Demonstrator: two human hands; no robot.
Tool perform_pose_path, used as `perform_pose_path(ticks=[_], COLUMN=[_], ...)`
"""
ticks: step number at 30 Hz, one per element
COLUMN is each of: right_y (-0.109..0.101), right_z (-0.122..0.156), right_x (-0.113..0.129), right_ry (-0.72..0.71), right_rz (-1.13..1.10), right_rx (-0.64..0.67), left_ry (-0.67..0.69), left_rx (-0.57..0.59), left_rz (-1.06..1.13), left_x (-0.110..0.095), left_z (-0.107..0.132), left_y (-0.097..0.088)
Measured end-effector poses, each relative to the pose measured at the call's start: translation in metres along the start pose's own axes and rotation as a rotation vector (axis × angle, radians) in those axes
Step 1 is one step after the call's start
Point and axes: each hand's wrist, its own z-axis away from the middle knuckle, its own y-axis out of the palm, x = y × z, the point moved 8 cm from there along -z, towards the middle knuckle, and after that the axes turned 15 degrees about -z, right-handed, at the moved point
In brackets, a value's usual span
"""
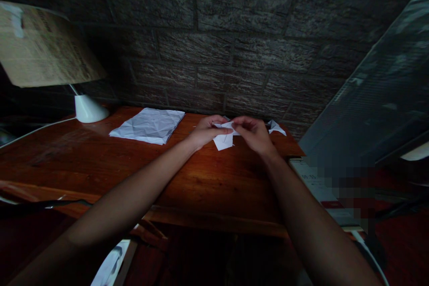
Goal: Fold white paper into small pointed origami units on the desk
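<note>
A small folded piece of white paper (223, 141) is held between my two hands above the far part of the wooden table. My left hand (208, 131) pinches its left side, thumb lying across the front and a ring on one finger. At the paper's upper right edge, my right hand (252, 132) grips with thumb and fingertips together. Creases and angled edges show on the paper; the part behind my fingers is hidden. Just beyond my right hand lies another folded white paper piece (276, 128). To the left rests a stack of creased white sheets (150, 126).
A lamp with a tan shade (47, 47) and white base (87, 108) stands at the table's (214, 183) left end, its cord running left. A dark brick wall (214, 53) borders the back. On the right are a grey panel (375, 80) and a pale box (313, 183).
</note>
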Motion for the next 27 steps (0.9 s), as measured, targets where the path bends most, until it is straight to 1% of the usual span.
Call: perform_pose_path(ticks=[6, 11, 14, 21, 27], right_y=[0.002, 0.002, 0.003, 0.007, 0.007], right_z=[0.002, 0.002, 0.001, 0.002, 0.003], right_x=[0.005, 0.007, 0.005, 0.011, 0.015], right_ry=[0.021, -0.009, -0.002, -0.008, -0.028], right_rz=[0.027, 0.09, 0.118, 0.108, 0.115], right_rx=[0.026, 0.026, 0.022, 0.047, 0.057], left_ry=[0.016, 0.022, 0.03, 0.085, 0.077], left_rx=[-0.013, 0.013, 0.027, 0.053, 0.051], left_rz=[-0.031, -0.06, -0.06, -0.082, -0.113], left_x=[0.0, 0.0, 0.0, -0.001, -0.004], left_z=[-0.001, 0.0, -0.001, -0.001, 0.001], left_y=[-0.003, 0.0, 0.001, 0.002, 0.004])
